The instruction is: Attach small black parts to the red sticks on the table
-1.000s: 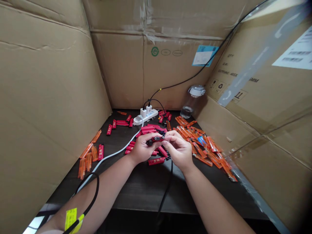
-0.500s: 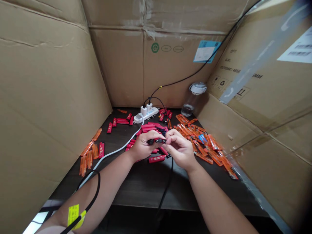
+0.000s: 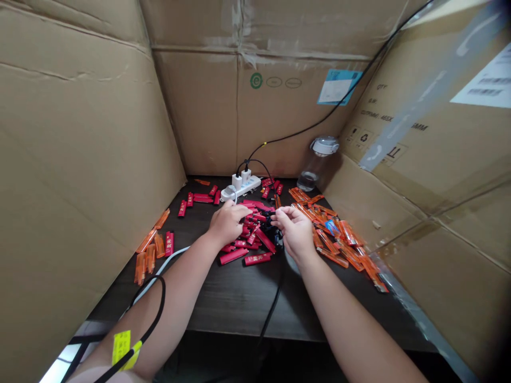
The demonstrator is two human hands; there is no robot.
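A heap of red lighters lies on the dark table in front of me. My left hand rests on the heap's left side, its fingers stretched out over the lighters and touching them. Just right of the heap, my right hand has its thumb and fingertips pinched together; what they hold is too small to make out. A small black clump sits between the two hands.
Orange lighters are spread at the right and the left. At the back stand a white power strip and a clear bottle. A black cable runs toward me. Cardboard walls enclose three sides.
The hands held one lighter together at the middle. They have since parted: the left went down onto the red heap, and the right moved slightly right and stayed pinched.
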